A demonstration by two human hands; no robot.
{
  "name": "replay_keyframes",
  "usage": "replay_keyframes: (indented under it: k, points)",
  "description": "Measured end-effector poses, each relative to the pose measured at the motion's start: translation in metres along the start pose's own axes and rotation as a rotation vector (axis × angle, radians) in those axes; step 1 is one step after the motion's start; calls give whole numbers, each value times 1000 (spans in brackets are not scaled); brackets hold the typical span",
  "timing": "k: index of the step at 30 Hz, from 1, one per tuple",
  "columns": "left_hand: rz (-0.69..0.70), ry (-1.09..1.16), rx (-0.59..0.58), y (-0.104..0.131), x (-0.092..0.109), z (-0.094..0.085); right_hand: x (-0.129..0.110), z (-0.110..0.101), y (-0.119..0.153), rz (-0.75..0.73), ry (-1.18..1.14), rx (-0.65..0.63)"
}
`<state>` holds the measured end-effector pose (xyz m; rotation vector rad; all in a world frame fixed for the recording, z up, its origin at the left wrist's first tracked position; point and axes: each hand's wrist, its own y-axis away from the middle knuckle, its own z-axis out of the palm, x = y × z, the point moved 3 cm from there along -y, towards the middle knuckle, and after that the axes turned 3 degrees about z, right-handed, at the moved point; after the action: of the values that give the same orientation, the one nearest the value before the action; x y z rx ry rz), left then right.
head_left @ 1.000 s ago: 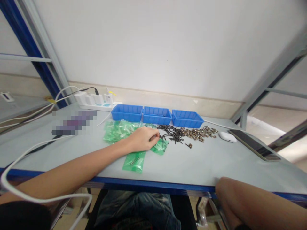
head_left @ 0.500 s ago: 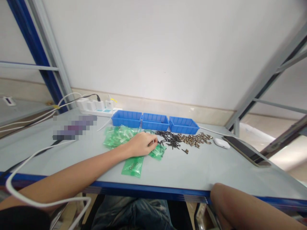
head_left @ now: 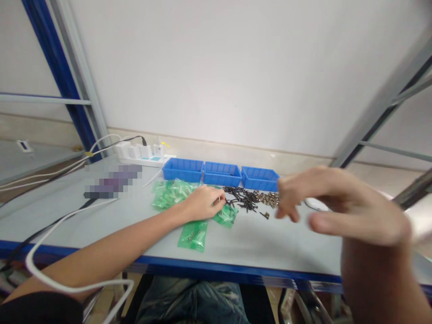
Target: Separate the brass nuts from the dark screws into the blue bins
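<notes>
My left hand (head_left: pixel 205 203) rests on the table with its fingers curled in towards the thumb. Whatever lies between those fingertips is hidden. Under and just right of them is a small green plastic bag (head_left: pixel 227 217). Another green bag (head_left: pixel 192 236) with metal pins in it lies nearer the table's front edge, and a heap of green bags (head_left: pixel 172 192) is behind my left wrist. Black screws (head_left: pixel 245 198) are piled right of my left hand. My right hand (head_left: pixel 340 204), blurred, is raised over the table's right side, thumb apart from bent fingers, nothing visible in it.
Three blue bins (head_left: pixel 222 174) stand in a row along the wall. Brass-coloured metal parts (head_left: pixel 268 199) lie beside the screws, partly behind my right hand. A white case (head_left: pixel 316 204) is at the right. A power strip (head_left: pixel 145 157) and white cable (head_left: pixel 60 220) are at the left.
My right hand has come up from below the front edge at the right and now hangs over the table. My left hand stays curled at the bag. The view has shifted slightly.
</notes>
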<state>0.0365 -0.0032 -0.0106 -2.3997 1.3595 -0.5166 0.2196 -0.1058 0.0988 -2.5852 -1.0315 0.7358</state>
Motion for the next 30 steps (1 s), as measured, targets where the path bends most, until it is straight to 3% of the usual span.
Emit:
replay_keyframes:
  k: [2,4,6,9,14,30]
  points:
    - [-18,-12,16,-1,-2,0,17,26,-25,9,10,-153]
    - [-49,-25,24,-1,-5,1,46,55,-45,60,126,-32]
    - [-72,-25,20,-1,-8,2,72,87,-54,56,131,-8]
    - [-79,-20,6,-1,-10,3,91,113,-50,27,117,38]
    - [-85,-23,6,-2,-8,5,83,112,-37,37,95,66]
    - [-129,55,54,-2,-9,6,84,113,-39,11,169,106]
